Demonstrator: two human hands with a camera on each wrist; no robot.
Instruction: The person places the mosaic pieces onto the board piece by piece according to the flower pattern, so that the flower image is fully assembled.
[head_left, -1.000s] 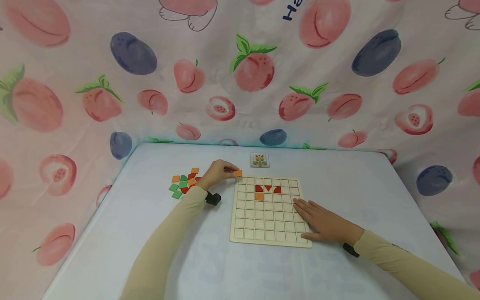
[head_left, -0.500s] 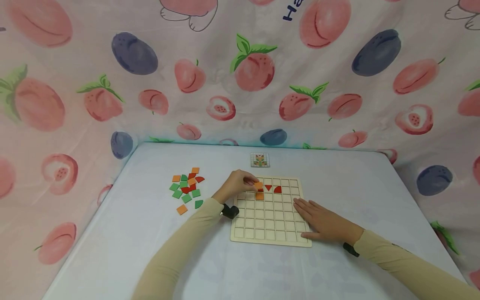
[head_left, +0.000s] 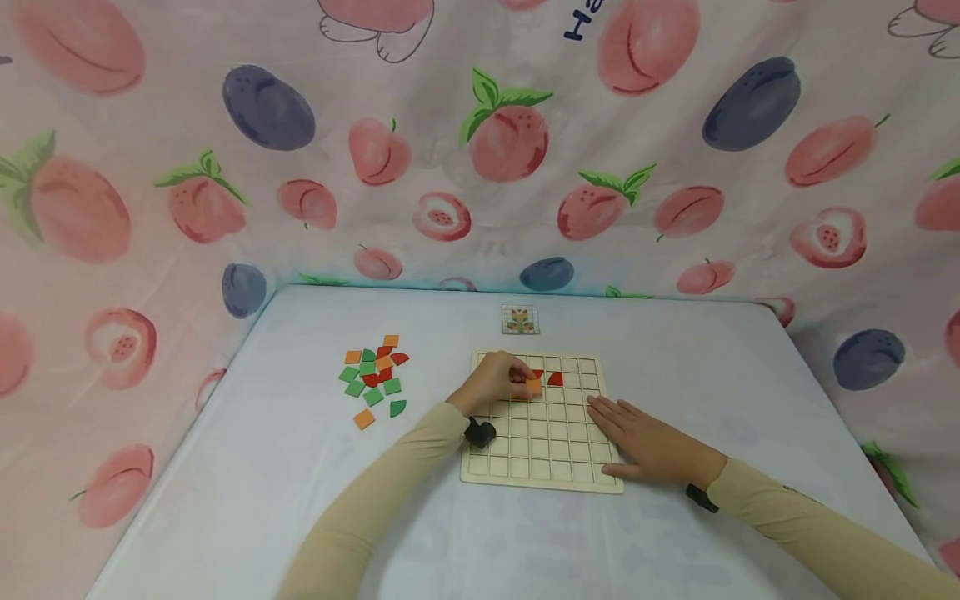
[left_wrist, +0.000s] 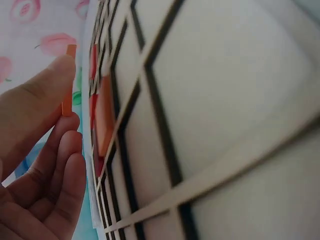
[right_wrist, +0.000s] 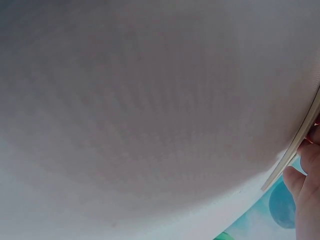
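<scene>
Watching from my remote station, I see the left hand pinching an orange square tile between thumb and fingertip, the grip narrow and firmly occupied by that one piece. From the left wrist I get the tile edge-on, a gap between it and the board below. It hangs nearer the board's far edge than its near one, roughly midway between the left and right edges. Just beyond it I make out a red triangle, partly covered, and a red quarter-circle in a cell to its right. Another orange tile sits in a cell; my head view shows only a sliver of it past the fingers.

The right hand lies with straight fingers on the board's right edge, its thumb by the near right corner, holding nothing that I can see. Off the board's far edge, toward the tabletop's far edge, I find a small pattern card. Left of the board's left edge, loose tiles in green, red and orange lie scattered on the white tabletop, some overlapping. Past the tabletop's far edge rises a fruit-printed cloth.
</scene>
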